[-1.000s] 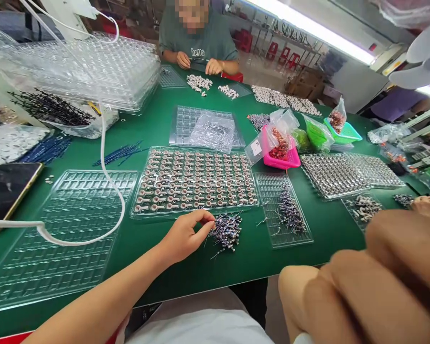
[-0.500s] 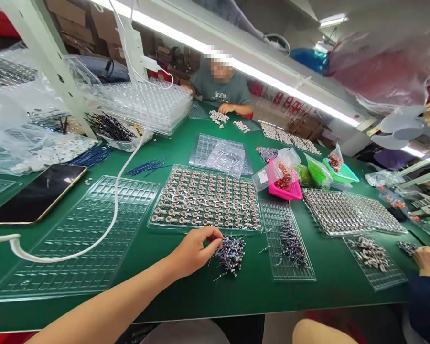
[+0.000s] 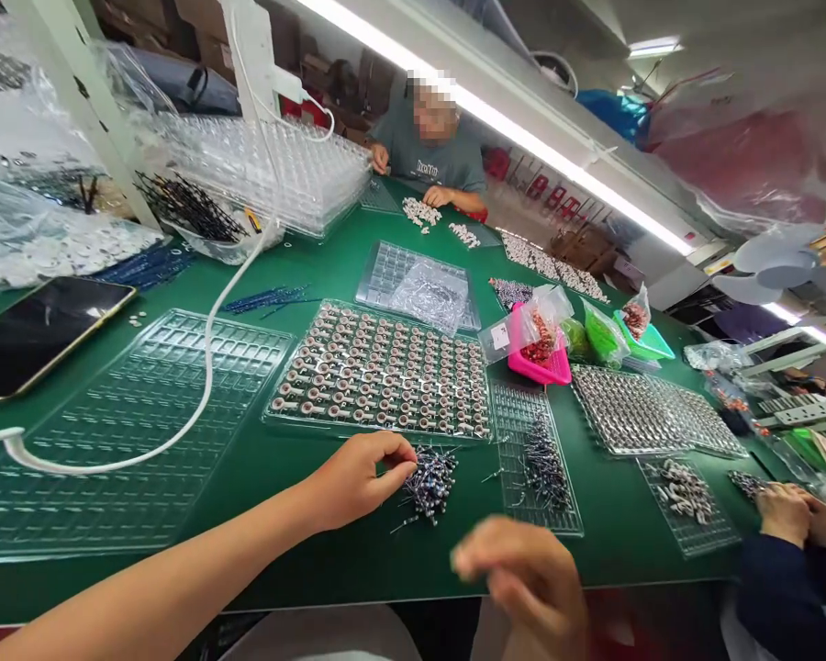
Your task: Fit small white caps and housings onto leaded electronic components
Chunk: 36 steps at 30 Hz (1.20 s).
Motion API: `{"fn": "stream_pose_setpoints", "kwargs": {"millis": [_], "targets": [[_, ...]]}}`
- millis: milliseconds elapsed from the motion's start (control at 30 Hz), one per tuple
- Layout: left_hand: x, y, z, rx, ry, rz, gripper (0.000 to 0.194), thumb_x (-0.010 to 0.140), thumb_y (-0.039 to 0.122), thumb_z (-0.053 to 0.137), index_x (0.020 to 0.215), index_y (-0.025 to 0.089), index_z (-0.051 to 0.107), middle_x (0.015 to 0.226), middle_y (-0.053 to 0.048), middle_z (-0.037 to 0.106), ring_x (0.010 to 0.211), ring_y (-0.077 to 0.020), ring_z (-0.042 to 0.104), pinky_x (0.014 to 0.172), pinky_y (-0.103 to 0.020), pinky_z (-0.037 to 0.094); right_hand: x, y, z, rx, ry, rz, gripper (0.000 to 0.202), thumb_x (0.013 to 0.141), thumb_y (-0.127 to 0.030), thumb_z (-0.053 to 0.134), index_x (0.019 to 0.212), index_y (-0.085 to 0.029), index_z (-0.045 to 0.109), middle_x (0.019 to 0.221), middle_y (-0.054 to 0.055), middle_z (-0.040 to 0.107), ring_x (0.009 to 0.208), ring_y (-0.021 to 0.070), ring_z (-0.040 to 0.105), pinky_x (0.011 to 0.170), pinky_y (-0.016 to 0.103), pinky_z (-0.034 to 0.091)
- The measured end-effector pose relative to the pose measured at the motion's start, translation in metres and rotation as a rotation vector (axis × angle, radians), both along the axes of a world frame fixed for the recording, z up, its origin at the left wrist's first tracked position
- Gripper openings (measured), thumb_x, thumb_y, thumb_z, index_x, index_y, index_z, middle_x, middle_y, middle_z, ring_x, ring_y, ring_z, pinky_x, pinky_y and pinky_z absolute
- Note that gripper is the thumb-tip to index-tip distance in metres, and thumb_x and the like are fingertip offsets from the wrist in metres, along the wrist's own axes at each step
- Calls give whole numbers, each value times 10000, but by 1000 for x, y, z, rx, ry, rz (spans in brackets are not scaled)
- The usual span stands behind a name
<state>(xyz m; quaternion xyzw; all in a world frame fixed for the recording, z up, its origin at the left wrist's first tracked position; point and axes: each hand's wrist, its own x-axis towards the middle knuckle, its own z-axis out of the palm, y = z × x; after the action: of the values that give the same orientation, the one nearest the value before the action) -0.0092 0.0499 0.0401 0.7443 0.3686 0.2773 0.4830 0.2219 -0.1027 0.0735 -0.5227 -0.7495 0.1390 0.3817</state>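
Note:
My left hand (image 3: 368, 477) is at the left side of a pile of small dark components with wire leads (image 3: 431, 482). Its thumb and index finger are pinched together; anything between the tips is too small to make out. My right hand (image 3: 523, 574), blurred, hovers near the table's front edge, its fingers curled, with no held thing discernible. Behind the pile lies a clear tray (image 3: 385, 372) filled with rows of round-headed parts. To the right, another clear tray (image 3: 570, 514) carries more of the dark components.
An unfilled clear tray (image 3: 117, 441) with a white cable (image 3: 210, 367) across it and a phone (image 3: 48, 335) lie left. A pink basket (image 3: 543, 367) stands back right. One person sits opposite; another person's hands (image 3: 791, 514) are at far right.
My right hand has come into view at the front edge. My left hand stays pinched beside the pile. The camera view has shifted, moving most table items slightly left in the picture.

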Motion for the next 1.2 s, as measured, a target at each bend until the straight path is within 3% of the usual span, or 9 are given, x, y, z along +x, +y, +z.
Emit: {"fn": "stream_pose_setpoints", "kwargs": {"millis": [100,200,333,500,633,833,1200], "targets": [[0,-5,-2,22,-2,-31,178,907,292,532,863,185,668,852,-52,684,812,-194,621,758,-304,456,-17,55,-16,-61,50,-8,307,955,-227,598,1262,-248,591,1176,85,673,1071,210,650,867,364,584],[1,-10,-3,70,4,-59,194,913,278,514,883,177,677,834,-57,679,789,-193,615,733,-305,449,-31,79,-27,-45,63,5,304,926,-179,623,1223,-237,601,1118,75,682,1040,201,650,874,347,565],[0,-8,1,11,-10,-57,208,920,285,512,893,174,685,846,-57,698,794,-196,627,727,-306,463,-39,81,-33,-73,125,17,157,929,-117,583,1031,-222,639,915,20,693,847,147,661,763,277,545],[1,0,6,-472,-164,-69,259,920,380,538,971,163,669,882,-53,733,804,-190,656,759,-316,518,-34,81,-47,-124,276,-55,148,921,-119,602,1007,-230,648,894,11,689,824,142,658,735,265,536],[4,2,3,-740,-230,-93,301,878,445,597,866,148,647,789,-40,705,693,-164,626,645,-291,523,-32,81,-52,-116,325,-12,207,906,-76,608,1030,-237,650,899,15,681,836,150,649,731,281,536],[5,1,1,-838,-279,-96,255,819,401,670,766,156,623,689,4,679,587,-121,586,577,-255,489,-37,81,-49,-16,282,77,344,874,12,599,1117,-230,630,921,33,680,854,162,647,749,326,549],[6,1,4,-927,-297,-48,229,750,368,722,751,152,645,652,16,693,561,-111,581,564,-250,475,-41,84,-51,113,126,21,365,865,-8,629,1150,-235,598,914,40,693,837,171,662,730,343,577]]}}
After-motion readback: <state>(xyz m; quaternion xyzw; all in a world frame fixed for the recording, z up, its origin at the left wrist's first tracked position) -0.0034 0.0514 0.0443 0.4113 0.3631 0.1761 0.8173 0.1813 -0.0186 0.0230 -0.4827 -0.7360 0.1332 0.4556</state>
